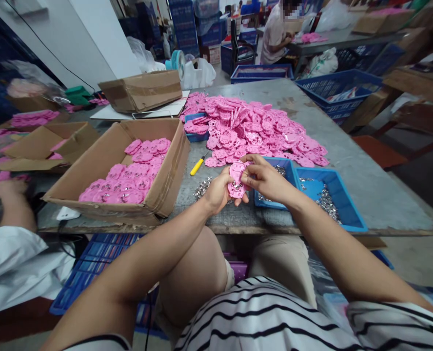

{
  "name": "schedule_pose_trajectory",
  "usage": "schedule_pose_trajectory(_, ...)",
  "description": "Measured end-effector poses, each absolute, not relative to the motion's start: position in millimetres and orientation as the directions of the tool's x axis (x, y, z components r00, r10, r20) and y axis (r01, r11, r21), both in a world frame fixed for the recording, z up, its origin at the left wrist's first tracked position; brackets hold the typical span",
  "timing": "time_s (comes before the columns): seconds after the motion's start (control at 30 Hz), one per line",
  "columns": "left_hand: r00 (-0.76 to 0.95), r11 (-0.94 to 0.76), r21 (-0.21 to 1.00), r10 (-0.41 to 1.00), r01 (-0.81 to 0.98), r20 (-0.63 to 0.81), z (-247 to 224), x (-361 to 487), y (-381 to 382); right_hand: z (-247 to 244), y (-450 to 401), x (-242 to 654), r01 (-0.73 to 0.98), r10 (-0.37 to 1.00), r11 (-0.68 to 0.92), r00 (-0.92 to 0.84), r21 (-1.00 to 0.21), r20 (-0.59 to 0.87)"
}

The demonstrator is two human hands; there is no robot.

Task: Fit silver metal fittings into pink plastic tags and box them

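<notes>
A flat pink plastic piece [237, 178] with a scalloped outline and small metal parts on it is held just above the table's front edge. My left hand [217, 191] grips it from the left, thumb on its face. From the right, my right hand [265, 178] pinches its edge with bent fingers; whether a small metal part is also between them cannot be made out. Loose small metal parts [203, 188] lie beside my left hand. Under and beyond my right hand stand two blue trays [351, 207] of metal parts. A yellow-handled screwdriver [197, 166] lies behind my left hand.
A big heap of pink pieces [253, 126] covers the table's middle. At left stands an open cardboard box [165, 195] with stacked pink pieces. A co-worker's hand [9, 187] is at far left, another person [273, 34] sits at the back. Blue crates [337, 92] stand right.
</notes>
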State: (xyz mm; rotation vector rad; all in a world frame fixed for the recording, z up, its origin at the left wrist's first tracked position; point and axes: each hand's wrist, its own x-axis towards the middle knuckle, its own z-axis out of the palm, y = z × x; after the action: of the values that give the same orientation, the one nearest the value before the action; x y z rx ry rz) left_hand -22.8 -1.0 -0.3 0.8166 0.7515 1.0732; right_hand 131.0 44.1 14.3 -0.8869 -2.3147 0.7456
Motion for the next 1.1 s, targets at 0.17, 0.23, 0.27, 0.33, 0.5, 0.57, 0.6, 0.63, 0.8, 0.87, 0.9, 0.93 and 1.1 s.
schedule_pose_trajectory(0.17, 0.287, 0.273, 0.854, 0.945, -0.443, -0.153, 0.8, -22.1, -1.5, 13.8, 43.7, 130.0, 0.429, 0.728, 0.625, -0.622, -0.652, 0.288)
schedule_pose_trajectory(0.23, 0.284, 0.281, 0.853, 0.945, -0.44, -0.165, 1.2, -21.8, -1.8, 13.4, 43.5, 129.6, 0.429, 0.732, 0.621, -0.616, -0.656, 0.29)
schedule_pose_trajectory(0.27, 0.283, 0.283, 0.853, 0.944, -0.439, -0.168, 1.3, -21.7, -1.9, 12.9, 43.3, 129.2, 0.428, 0.736, 0.617, -0.611, -0.66, 0.291)
schedule_pose_trajectory(0.33, 0.282, 0.28, 0.855, 0.945, -0.437, -0.165, 1.3, -21.6, -2.1, 11.3, 42.7, 127.9, 0.424, 0.752, 0.6, -0.589, -0.678, 0.296)
schedule_pose_trajectory(0.5, 0.267, 0.237, 0.895, 0.954, -0.377, -0.14, 0.4, -21.0, -3.3, 6.1, 40.3, 123.6, 0.369, 0.825, 0.486, -0.491, -0.792, 0.278)
schedule_pose_trajectory(0.57, 0.25, 0.217, 0.914, 0.959, -0.342, -0.134, -0.1, -20.3, -3.9, 5.1, 39.3, 123.1, 0.326, 0.846, 0.429, -0.472, -0.842, 0.249)
schedule_pose_trajectory(0.6, 0.241, 0.203, 0.922, 0.962, -0.328, -0.126, -0.4, -19.9, -4.1, 4.8, 38.9, 123.3, 0.31, 0.853, 0.409, -0.465, -0.858, 0.238)
schedule_pose_trajectory(0.63, 0.235, 0.187, 0.929, 0.965, -0.318, -0.114, -0.8, -19.5, -4.3, 4.5, 38.5, 123.7, 0.301, 0.858, 0.397, -0.456, -0.867, 0.235)
schedule_pose_trajectory(0.8, 0.203, 0.119, 0.947, 0.977, -0.298, -0.059, -2.7, -18.4, -4.0, 1.3, 36.1, 125.2, 0.309, 0.858, 0.448, -0.414, -0.839, 0.305)
schedule_pose_trajectory(0.87, 0.191, 0.096, 0.95, 0.981, -0.296, -0.04, -2.5, -18.3, -4.1, -0.4, 34.2, 124.4, 0.291, 0.86, 0.462, -0.38, -0.838, 0.341)
schedule_pose_trajectory(0.9, 0.19, 0.085, 0.952, 0.981, -0.294, -0.029, -2.1, -18.3, -4.4, -1.1, 33.0, 123.7, 0.276, 0.867, 0.46, -0.345, -0.844, 0.36)
schedule_pose_trajectory(0.93, 0.191, 0.077, 0.954, 0.981, -0.29, -0.021, -1.4, -18.3, -4.7, -1.8, 31.6, 122.9, 0.255, 0.876, 0.456, -0.297, -0.852, 0.38)
schedule_pose_trajectory(1.1, 0.186, 0.062, 0.957, 0.983, -0.285, -0.008, 3.7, -19.6, -7.0, -8.6, 20.0, 119.6, 0.124, 0.896, 0.44, -0.002, -0.889, 0.444)
